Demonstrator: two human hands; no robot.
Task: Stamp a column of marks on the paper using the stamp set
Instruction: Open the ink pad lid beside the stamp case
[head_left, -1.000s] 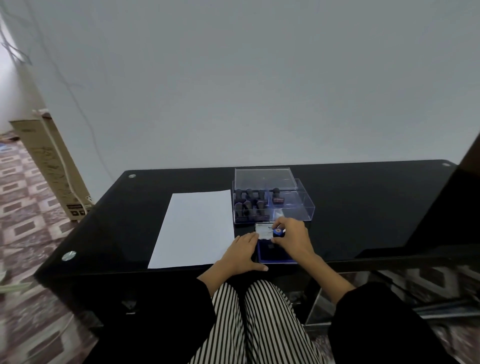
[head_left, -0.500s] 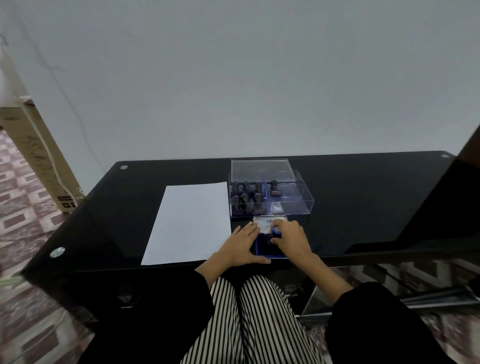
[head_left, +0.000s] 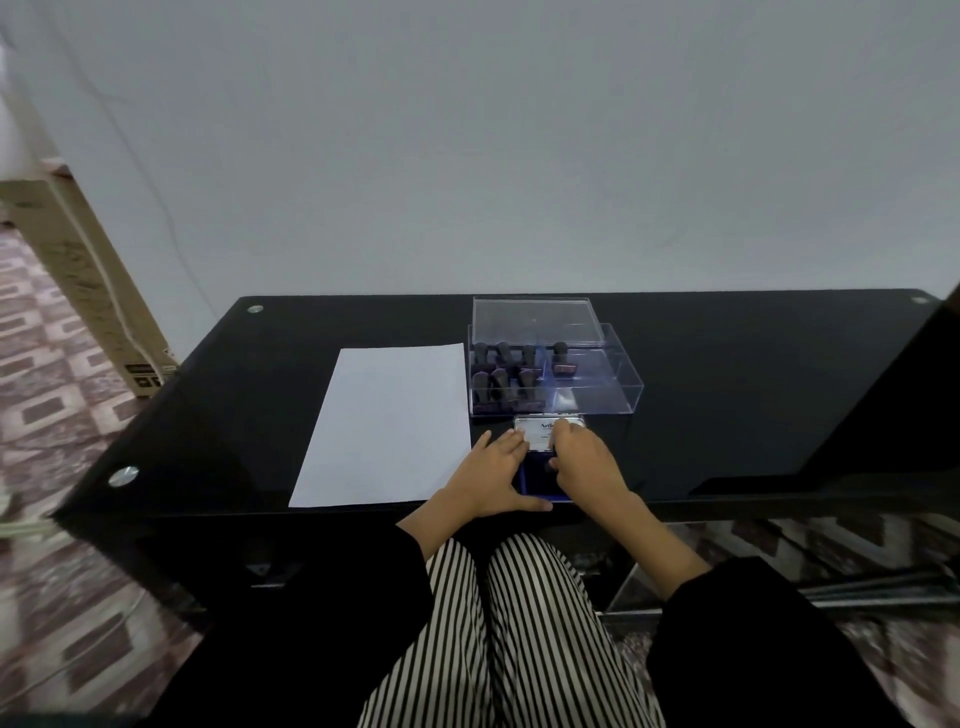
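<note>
Left grip (head_left: 493, 475): laid flat, fingers straight, beside the ink pad (head_left: 532, 477) at the bench's (head_left: 727, 389) near edge.
Right grip (head_left: 584, 465): curled over the pad; holding cannot be told.
Stamps (head_left: 506, 374): boxed mid-bench; likely light, hard; best taken by the knob.

Home room: patterned floor tiles (head_left: 47, 364), cardboard box (head_left: 88, 280), glass desk (head_left: 753, 389).

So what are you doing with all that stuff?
A person sits at a black table. The left hand lies flat against the open blue ink pad, and the right hand curls over it; whether it holds a stamp is hidden. The paper is blank. Stamps stand in the clear box.
</note>
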